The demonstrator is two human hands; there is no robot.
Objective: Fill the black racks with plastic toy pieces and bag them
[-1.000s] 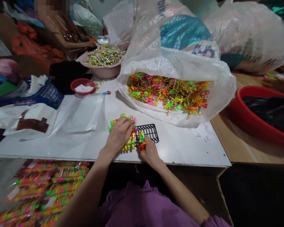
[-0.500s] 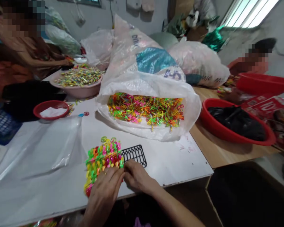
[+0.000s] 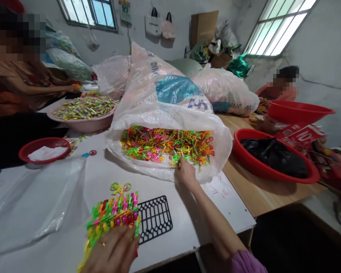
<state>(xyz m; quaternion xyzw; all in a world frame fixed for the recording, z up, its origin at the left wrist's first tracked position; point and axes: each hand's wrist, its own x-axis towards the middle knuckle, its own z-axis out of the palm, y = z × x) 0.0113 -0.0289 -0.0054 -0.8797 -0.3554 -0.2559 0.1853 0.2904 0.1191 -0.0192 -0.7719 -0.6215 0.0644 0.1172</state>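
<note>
Under L hand (image 3: pixel 109 252): neon plastic pcs (image 3: pixel 112 212)

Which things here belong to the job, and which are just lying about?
In use: left hand holding colourful plastic pieces; right hand in the bagged pieces; black plastic grid.
Lying about: pink basin, red basin, small red bowl.

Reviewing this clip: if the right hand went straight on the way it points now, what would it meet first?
The neon plastic pieces heaped inside the clear plastic sack. The right hand is at the sack's lower lip, its fingertips at the nearest pieces, though depth makes actual contact hard to confirm.
</note>
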